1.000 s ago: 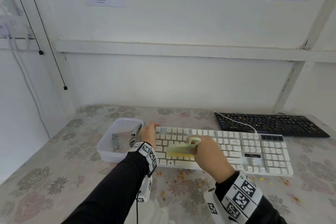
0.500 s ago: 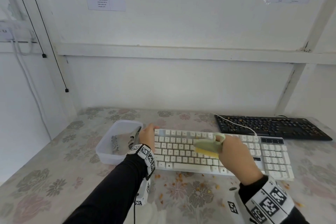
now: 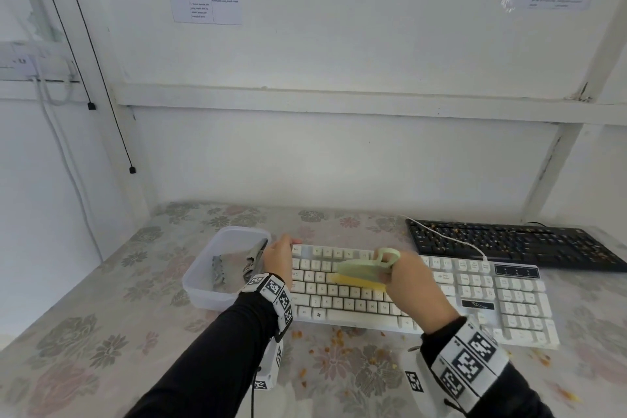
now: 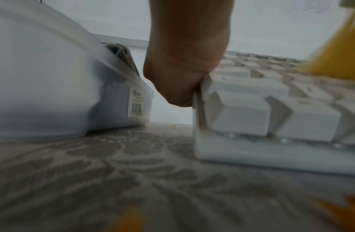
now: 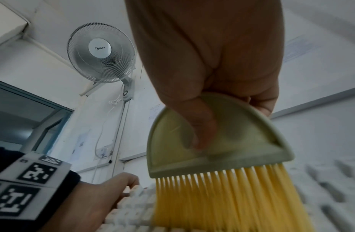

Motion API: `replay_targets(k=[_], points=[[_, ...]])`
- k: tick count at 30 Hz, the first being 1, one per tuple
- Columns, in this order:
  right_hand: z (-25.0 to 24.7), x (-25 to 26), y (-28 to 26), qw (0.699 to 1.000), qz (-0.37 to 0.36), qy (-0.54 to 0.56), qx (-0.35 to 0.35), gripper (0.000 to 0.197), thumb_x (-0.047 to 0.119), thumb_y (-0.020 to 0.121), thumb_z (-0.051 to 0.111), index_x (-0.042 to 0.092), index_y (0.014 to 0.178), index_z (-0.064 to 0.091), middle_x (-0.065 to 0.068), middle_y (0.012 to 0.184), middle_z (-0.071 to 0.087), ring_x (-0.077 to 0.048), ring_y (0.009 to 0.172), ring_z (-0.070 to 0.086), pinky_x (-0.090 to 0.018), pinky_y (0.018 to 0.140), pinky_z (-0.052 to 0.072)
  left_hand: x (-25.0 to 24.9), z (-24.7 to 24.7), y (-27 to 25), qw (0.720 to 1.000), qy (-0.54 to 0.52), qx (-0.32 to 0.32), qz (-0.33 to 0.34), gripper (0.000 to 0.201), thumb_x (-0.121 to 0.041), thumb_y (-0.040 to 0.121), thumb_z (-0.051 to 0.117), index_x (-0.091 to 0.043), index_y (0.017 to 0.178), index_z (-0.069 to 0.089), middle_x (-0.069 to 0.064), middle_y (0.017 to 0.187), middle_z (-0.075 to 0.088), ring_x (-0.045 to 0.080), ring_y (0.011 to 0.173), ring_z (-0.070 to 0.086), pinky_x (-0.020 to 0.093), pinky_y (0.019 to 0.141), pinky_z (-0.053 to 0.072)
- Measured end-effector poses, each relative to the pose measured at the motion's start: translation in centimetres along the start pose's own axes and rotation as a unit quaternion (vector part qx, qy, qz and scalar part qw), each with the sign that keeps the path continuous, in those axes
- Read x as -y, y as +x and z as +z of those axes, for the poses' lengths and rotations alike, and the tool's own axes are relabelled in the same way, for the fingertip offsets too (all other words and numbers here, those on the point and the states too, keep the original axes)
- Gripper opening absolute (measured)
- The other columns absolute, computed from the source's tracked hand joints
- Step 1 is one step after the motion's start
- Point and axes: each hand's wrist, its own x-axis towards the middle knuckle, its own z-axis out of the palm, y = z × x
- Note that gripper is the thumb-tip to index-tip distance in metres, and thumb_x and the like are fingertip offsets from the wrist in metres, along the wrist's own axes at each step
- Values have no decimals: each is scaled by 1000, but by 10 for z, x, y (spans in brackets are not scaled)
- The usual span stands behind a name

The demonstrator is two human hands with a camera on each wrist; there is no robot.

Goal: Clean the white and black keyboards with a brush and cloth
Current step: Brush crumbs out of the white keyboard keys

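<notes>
The white keyboard (image 3: 475, 295) lies across the table in front of me. My left hand (image 3: 278, 256) grips its left end, the palm pressed against the side edge (image 4: 196, 109). My right hand (image 3: 410, 282) grips a pale green brush (image 3: 364, 268) with yellow bristles (image 5: 222, 196), thumb on the flat handle (image 5: 222, 135). The bristles rest on the keys in the middle-left rows. The black keyboard (image 3: 509, 243) lies behind to the right, speckled with orange crumbs. A grey cloth (image 3: 252, 260) sits in a clear plastic tub (image 3: 203, 288).
Orange crumbs (image 3: 334, 339) lie scattered on the floral tablecloth (image 3: 101, 332) in front of the white keyboard. The tub stands just left of my left hand. A white cable (image 3: 451, 237) runs over the black keyboard. The wall is close behind; a fan (image 5: 101, 51) hangs on it.
My right hand swung the brush right across the white keyboard, then back left toward the middle-left keys. My left hand has stayed on the keyboard's left end.
</notes>
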Motion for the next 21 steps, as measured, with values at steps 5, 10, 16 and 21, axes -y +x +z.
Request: replay_targets(k=[5, 10, 16, 21], points=[[-18, -20, -10, 995, 70, -65, 9, 27, 6, 92, 39, 6, 114, 55, -6, 89, 49, -19, 79, 49, -22, 63, 42, -1, 0, -2, 1000, -20, 0, -23, 24, -20, 84, 53, -16, 64, 65, -1, 48, 56, 25, 55, 54, 36, 63, 43], [-39, -11, -26, 991, 78, -99, -39, 29, 2, 91, 37, 12, 114, 52, 8, 67, 22, -23, 96, 50, -30, 83, 41, 0, 0, -2, 999, -29, 2, -28, 23, -19, 82, 54, -17, 61, 65, -2, 47, 57, 25, 54, 55, 39, 66, 46], [-32, 11, 0, 995, -23, 68, -69, 44, -10, 78, 44, 15, 109, 64, -10, 100, 60, -27, 93, 54, -29, 79, 45, 2, 1, -1, 999, -26, 0, -25, 23, -20, 80, 55, -17, 60, 64, -1, 47, 54, 24, 51, 52, 38, 64, 43], [-14, 26, 17, 995, -60, 66, -37, 33, -9, 82, 44, 10, 100, 64, -4, 88, 58, -23, 83, 56, -27, 68, 43, -3, 1, -4, 1000, -15, -1, -10, 23, -17, 88, 51, -13, 71, 66, 4, 56, 56, 21, 50, 50, 30, 54, 40]])
